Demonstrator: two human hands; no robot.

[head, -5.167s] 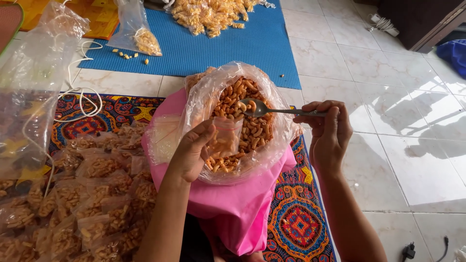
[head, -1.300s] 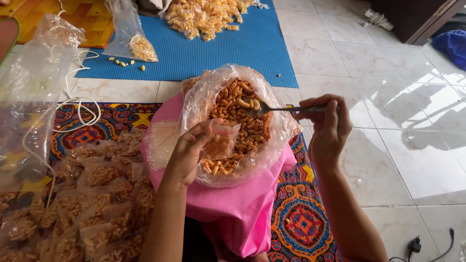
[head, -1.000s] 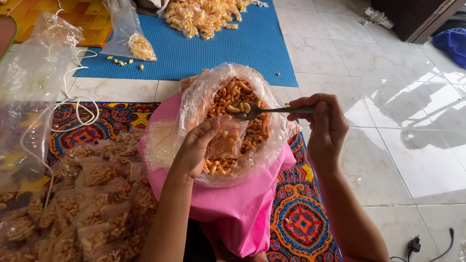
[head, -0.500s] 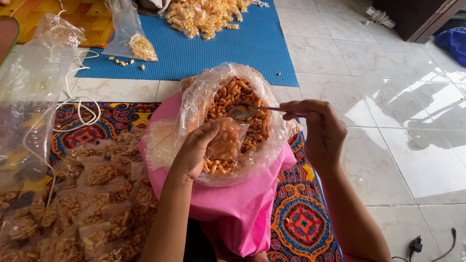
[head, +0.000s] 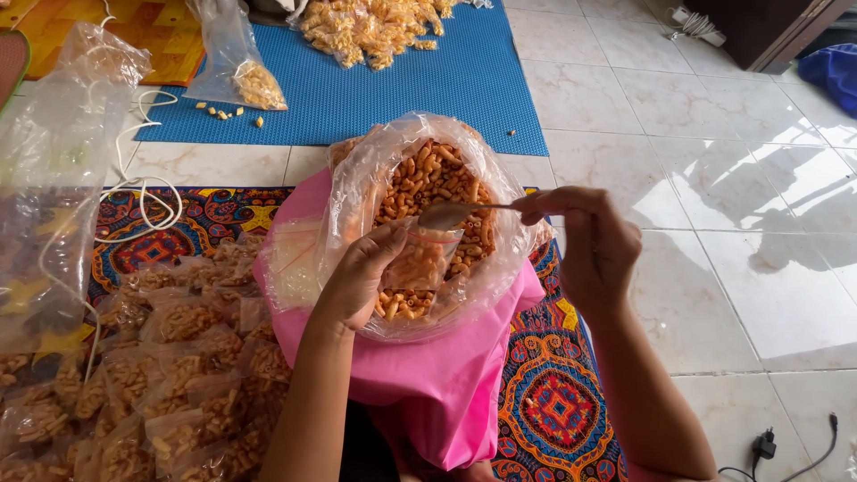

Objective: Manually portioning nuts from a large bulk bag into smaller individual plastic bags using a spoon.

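Note:
A big clear plastic bag (head: 500,259) full of orange macaroni snacks (head: 428,183) rests on pink cloth (head: 446,375) on my lap. My left hand (head: 361,272) holds a small clear pouch (head: 427,259), partly filled with the snacks, upright inside the big bag. My right hand (head: 585,245) grips the handle of a metal spoon (head: 451,214), whose bowl is tipped over the pouch's mouth.
Several filled small pouches (head: 152,375) lie heaped at the lower left on a patterned mat (head: 553,402). A large clear bag (head: 54,178) with white string stands at left. A blue mat (head: 402,80) beyond holds more packed snacks (head: 370,27). White tiled floor (head: 732,205) lies to the right.
The spoon, loaded in the big bag earlier, has swung left and now tips over the small pouch. My left hand has kept the pouch in place.

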